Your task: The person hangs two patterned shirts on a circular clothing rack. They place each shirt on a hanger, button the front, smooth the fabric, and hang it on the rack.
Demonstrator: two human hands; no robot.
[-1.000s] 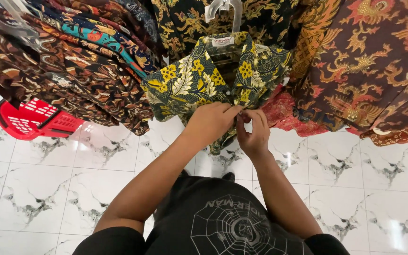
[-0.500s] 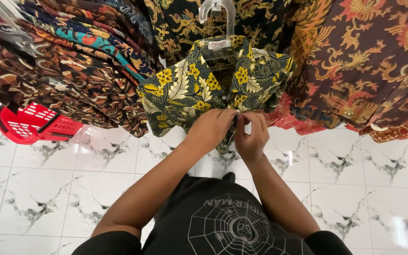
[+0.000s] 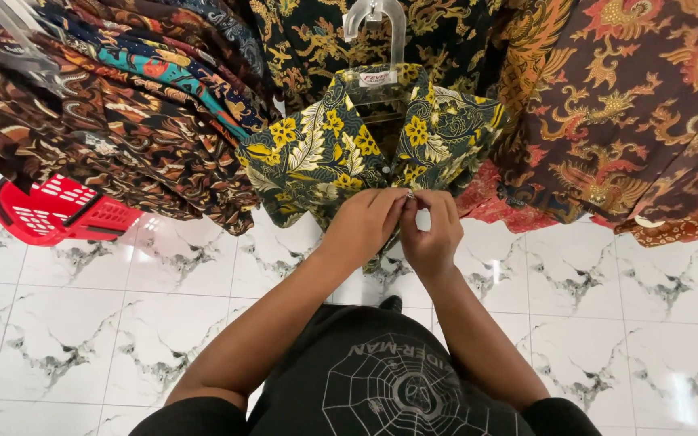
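Our left hand (image 3: 363,222) and right hand (image 3: 432,228) meet at the front opening of a dark green short-sleeved shirt printed with yellow flowers and pale leaves (image 3: 341,149). Both hands are pinched on its lower front edges, fingertips touching at the middle, it seems at a small button, though that spot is too small to make out. The shirt hangs just far of our hands on a clear plastic hanger (image 3: 375,24), which keeps it spread and upright so the two front edges can be drawn together. Both forearms rise from our body and converge, wrists bent slightly inward, knuckles toward us.

To the left, a rack of folded-over brown and teal patterned garments (image 3: 115,105) slopes away. To the right hangs a dark brown cloth with orange dragon and bird figures (image 3: 632,121), and a red patterned fabric (image 3: 494,206) shows just beyond our right hand. A red plastic basket (image 3: 50,211) sits at the left on the white marbled tile floor (image 3: 82,323).
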